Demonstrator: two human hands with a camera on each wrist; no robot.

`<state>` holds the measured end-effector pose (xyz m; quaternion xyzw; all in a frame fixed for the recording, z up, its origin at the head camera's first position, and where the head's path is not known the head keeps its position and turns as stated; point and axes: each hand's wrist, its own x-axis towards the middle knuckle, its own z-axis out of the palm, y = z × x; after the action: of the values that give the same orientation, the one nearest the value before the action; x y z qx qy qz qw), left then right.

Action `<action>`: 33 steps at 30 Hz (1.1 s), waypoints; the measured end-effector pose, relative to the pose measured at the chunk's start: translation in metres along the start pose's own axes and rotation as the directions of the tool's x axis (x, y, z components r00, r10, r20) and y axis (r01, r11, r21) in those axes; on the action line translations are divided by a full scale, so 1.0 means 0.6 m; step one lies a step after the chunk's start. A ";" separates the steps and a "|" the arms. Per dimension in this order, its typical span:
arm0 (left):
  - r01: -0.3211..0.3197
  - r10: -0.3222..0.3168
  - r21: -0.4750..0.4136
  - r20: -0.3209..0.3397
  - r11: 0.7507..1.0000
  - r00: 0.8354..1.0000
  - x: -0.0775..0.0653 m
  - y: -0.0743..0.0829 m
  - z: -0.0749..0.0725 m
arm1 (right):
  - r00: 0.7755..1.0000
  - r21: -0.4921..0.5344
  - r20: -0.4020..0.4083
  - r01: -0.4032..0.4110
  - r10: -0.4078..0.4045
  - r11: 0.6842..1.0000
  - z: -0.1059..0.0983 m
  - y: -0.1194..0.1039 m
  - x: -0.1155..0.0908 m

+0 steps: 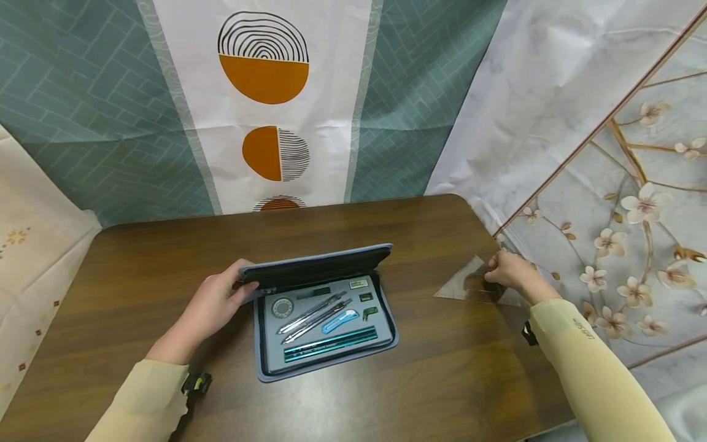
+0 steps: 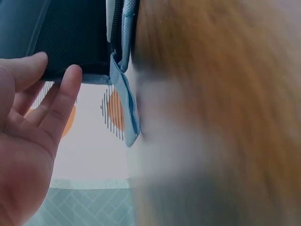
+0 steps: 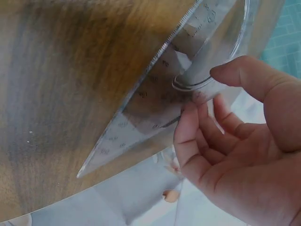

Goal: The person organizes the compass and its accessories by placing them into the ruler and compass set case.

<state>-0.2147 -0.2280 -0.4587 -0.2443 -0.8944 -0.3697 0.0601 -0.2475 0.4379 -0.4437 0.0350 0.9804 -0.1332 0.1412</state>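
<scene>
A blue zippered geometry set case [image 1: 327, 369] lies on the table with its lid [image 1: 320, 265] raised partway. My left hand [image 1: 212, 301] grips the lid's left corner between thumb and fingers; in the left wrist view, the fingers [image 2: 66, 101] curl at its dark inner lining. A fabric tab [image 2: 124, 103] hangs beside them. At the table's right side, my right hand [image 1: 510, 274] pinches the edge of a clear plastic set square [image 1: 455, 287]. In the right wrist view, the set square [image 3: 110, 136] carries printed figures, and a clear curved edge [image 3: 244, 28] overlaps it near the thumb.
In the case's tray are two metal compasses [image 1: 312, 319], a blue cutter [image 1: 339, 321], teal pencils [image 1: 331, 344], a round disc [image 1: 283, 307], an eraser [image 1: 358, 283] and small green pieces. The brown table [image 1: 166, 258] meets hanging patterned cloths at back and right.
</scene>
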 end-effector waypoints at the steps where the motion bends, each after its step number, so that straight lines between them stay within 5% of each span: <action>1: 0.015 -0.015 -0.009 -0.001 1.000 1.000 0.002 0.000 0.000 | 1.000 0.021 0.002 0.010 -0.010 1.000 -0.008 -0.015 -0.011; 7: 0.106 -0.106 -0.052 0.007 0.993 0.994 0.010 -0.001 0.001 | 0.989 0.169 -0.030 0.148 -0.145 0.974 -0.017 -0.048 -0.029; 15: 0.145 -0.146 -0.097 0.003 0.985 0.989 0.015 -0.003 0.003 | 0.943 0.227 -0.054 0.333 -0.330 0.915 -0.026 -0.079 -0.032; 24: 0.191 -0.192 -0.110 -0.004 0.975 0.981 0.022 -0.006 0.004 | 0.902 0.304 -0.120 0.430 -0.414 0.850 -0.044 -0.133 -0.037; 33: 0.204 -0.205 -0.032 -0.031 0.979 0.978 0.023 -0.006 0.007 | 0.820 0.420 -0.258 0.572 -0.511 0.705 -0.060 -0.227 -0.043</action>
<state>-0.2282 -0.2221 -0.4600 -0.1458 -0.9083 -0.3908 0.0336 -0.2471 0.3156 -0.3689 -0.2127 0.8890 -0.4049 0.0223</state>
